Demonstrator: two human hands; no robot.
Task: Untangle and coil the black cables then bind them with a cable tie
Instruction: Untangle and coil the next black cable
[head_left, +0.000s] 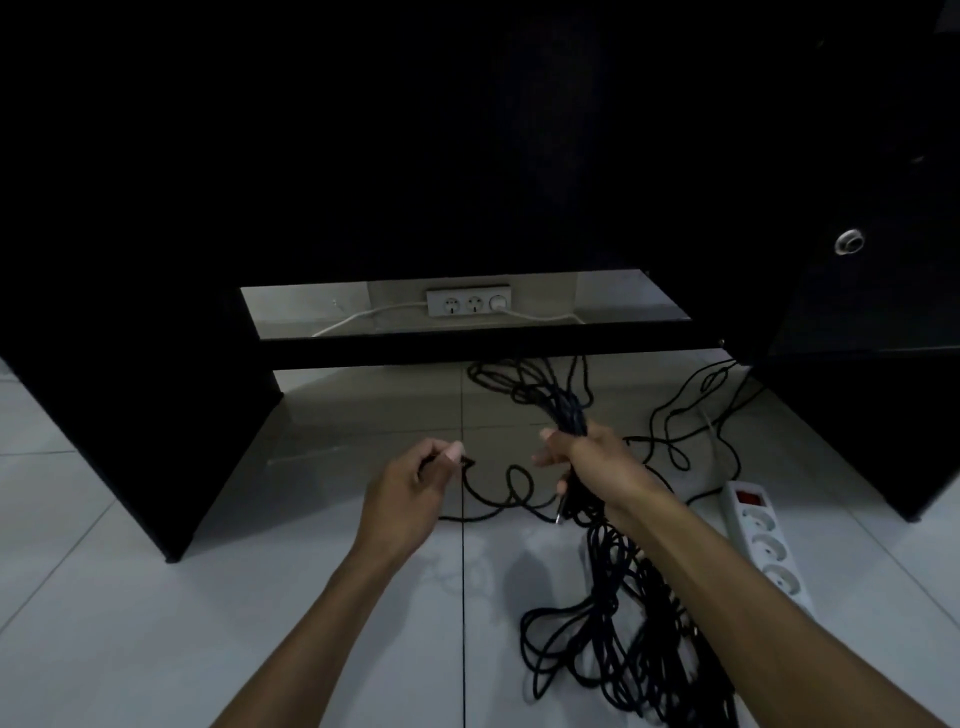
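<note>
Black cables (613, 618) in thin, braided-looking strands run through the right hand (587, 462), whose fingers curl round a gathered bundle; the bundle's long axis goes away from the person, rising past the knuckles toward the dark desk (156, 364) and hanging below the wrist in loose, tangled loops onto the white tiled floor (156, 597). A metal-tipped plug end pokes out just under this hand. The left hand (415, 483) pinches one single strand between thumb and fingers, the other fingers curled; from it the strand sags rightward in small loops to the bundle. Both forearms reach forward, hands near each other, palms turned inward. More black cable trails over the floor toward the right. A white power strip with a red switch (763, 545) lies beside the right forearm. Behind the desk's lower bar, a white wall socket panel (470, 303) holds a white cord.
</note>
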